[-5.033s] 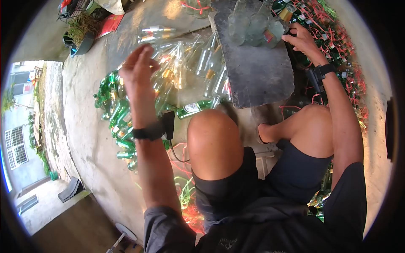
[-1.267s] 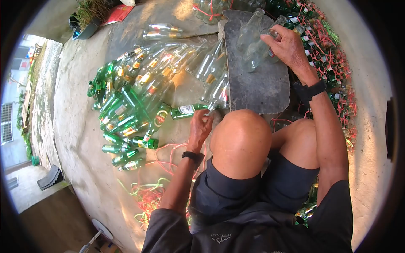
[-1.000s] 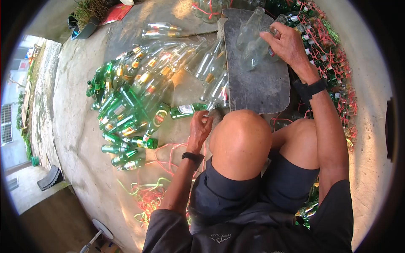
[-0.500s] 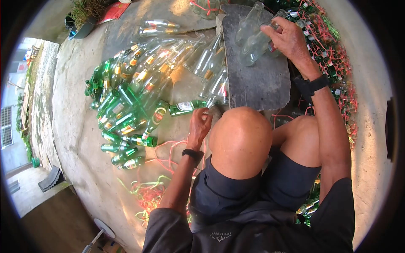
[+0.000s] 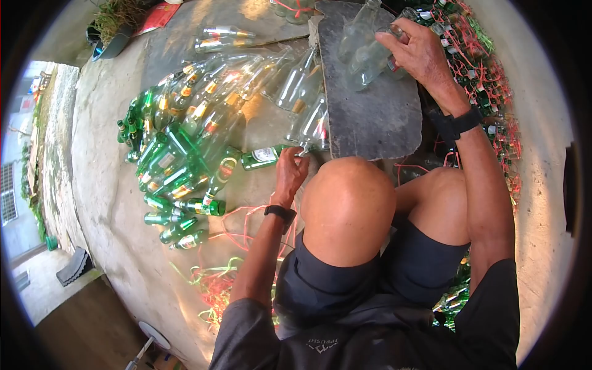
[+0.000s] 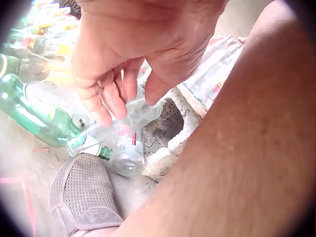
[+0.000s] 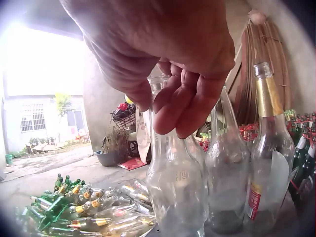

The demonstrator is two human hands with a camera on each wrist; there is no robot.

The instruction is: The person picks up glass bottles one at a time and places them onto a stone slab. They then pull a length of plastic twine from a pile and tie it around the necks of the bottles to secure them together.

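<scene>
- Left hand (image 5: pixel 290 174): fingers (image 6: pixel 101 106) half-curled directly over the lying clear bottle (image 6: pixel 129 148); I cannot tell if they grip it
- This bottle lies on the ground against the slab (image 5: pixel 376 117), long axis running away from the body; left hand is nearer
- Right hand (image 5: pixel 419 52): fingers wrapped round the neck of the upright bottle (image 7: pixel 175 187) on the slab

Outdoor bottle-sorting yard: heaped empty bottles (image 5: pixel 185 142), concrete ground (image 5: pixel 105 203).
</scene>
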